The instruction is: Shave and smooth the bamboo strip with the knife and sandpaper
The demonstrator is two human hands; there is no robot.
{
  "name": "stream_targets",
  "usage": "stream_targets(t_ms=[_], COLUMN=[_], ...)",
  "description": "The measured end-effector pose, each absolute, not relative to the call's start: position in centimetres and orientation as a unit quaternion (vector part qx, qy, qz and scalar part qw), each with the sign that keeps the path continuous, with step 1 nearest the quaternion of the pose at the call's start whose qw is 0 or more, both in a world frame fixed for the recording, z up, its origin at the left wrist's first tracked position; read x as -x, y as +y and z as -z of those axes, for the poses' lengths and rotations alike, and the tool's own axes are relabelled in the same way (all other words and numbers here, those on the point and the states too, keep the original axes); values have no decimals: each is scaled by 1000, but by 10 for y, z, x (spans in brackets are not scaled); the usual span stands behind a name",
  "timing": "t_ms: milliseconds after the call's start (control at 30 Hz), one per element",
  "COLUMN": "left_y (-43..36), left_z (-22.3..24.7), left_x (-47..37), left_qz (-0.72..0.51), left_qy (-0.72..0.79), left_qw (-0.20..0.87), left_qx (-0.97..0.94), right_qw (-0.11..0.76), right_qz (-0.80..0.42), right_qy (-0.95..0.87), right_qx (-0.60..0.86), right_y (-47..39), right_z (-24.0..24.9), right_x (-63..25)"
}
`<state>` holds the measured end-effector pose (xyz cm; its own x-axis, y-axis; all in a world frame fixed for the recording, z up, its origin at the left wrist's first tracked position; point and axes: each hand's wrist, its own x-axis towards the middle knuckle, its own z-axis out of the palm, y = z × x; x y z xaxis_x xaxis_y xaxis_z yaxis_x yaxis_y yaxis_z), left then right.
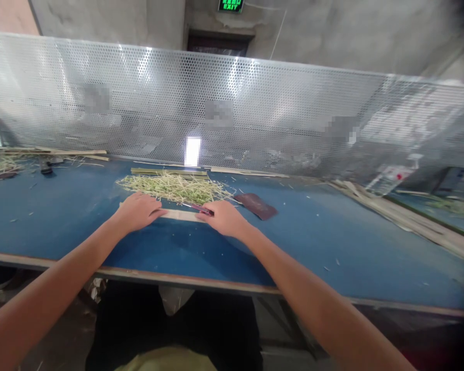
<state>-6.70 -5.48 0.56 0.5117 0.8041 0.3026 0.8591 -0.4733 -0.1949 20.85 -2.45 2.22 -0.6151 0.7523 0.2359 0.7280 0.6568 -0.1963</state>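
A pale, flat strip that looks like bamboo (181,215) spans the gap between my two hands, just above the blue tabletop. My left hand (139,211) is closed on the strip's left part. My right hand (225,218) grips a small knife (205,209) with a dark handle, its thin blade pointing left along the strip's upper edge. The right fingers also touch the strip's right end. Right behind both hands lies a heap of thin pale-green shavings (174,186). A brown, slightly curled sheet like sandpaper (257,205) rests right of my right hand.
Behind the blue table (325,242) stands a perforated metal screen (270,108). Long strips (394,211) run along the right side beside a clear plastic bottle (388,179). More shavings (7,164) and a small dark object (45,165) lie at the far left.
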Motion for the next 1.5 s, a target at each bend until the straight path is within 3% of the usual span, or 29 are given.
stream_targets(t_ms=[133,267,600,1500], left_y=[-53,-52,-54,-52], left_z=[-1,-1,-5,-2], left_x=[68,78,84,81], left_qz=[91,105,105,93], left_qy=[-442,-470,-512,-494], left_qw=[132,128,125,127], left_qx=[883,867,843,855], right_qw=[130,109,77,89], right_qz=[-63,-137,-184,-152], right_qy=[-901,-884,-830,-820], right_qx=[409,434,521,544], right_y=[-25,-16,19,11], right_z=[-24,-32,-42,-40], right_x=[-207,-223,-289,-277])
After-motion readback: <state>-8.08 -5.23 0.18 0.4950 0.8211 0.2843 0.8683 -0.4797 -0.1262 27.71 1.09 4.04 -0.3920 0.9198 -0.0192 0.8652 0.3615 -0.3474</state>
